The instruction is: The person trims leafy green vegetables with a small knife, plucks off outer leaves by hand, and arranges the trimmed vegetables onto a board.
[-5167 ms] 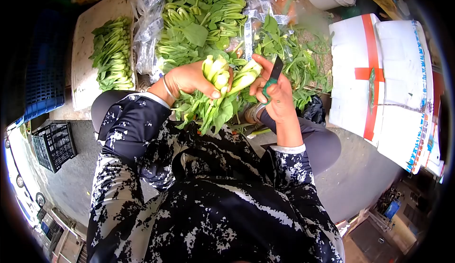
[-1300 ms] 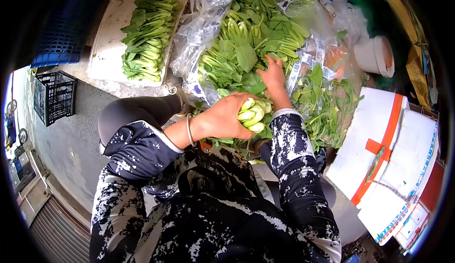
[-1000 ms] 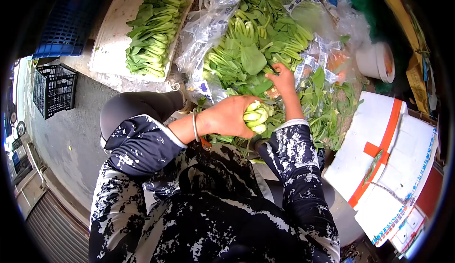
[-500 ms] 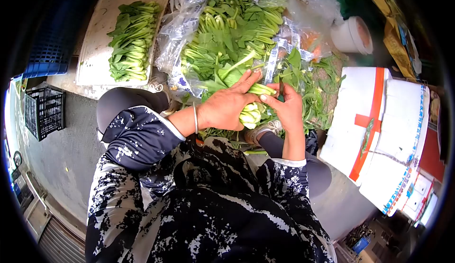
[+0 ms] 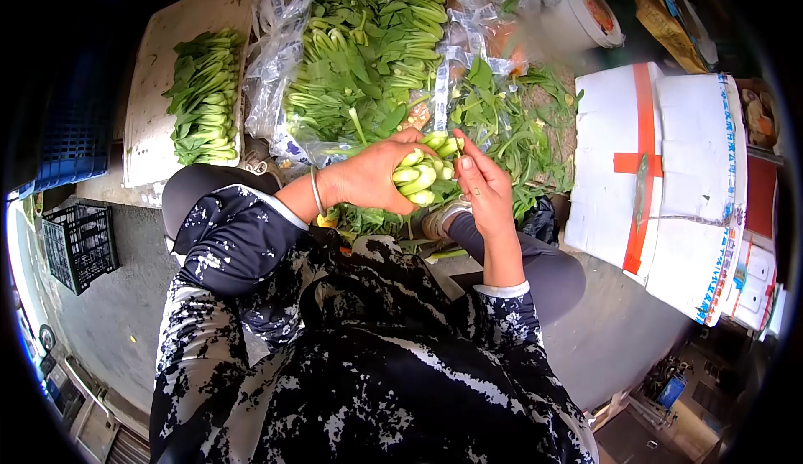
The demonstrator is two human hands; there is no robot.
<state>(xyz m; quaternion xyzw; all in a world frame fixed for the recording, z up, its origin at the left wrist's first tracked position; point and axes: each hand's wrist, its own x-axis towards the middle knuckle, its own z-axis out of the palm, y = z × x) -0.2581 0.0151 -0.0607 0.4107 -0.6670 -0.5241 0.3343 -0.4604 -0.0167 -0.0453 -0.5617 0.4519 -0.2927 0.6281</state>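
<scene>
In the head view, the left hand [image 5: 372, 178] grips a bunch of greens [image 5: 408, 175], its stalk ends [image 5: 421, 197] exposed. The right hand [image 5: 485, 186] curls beside those ends; what it grips cannot be told. Beyond lies a plastic bag [image 5: 266, 84] of greens.

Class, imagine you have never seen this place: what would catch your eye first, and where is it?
Probably the heap of greens in clear plastic at the top centre. Next, the white box on the right, crossed by bright red tape. Then, in the middle, the left hand clasping pale stalks, with the right hand just beside them.
</scene>
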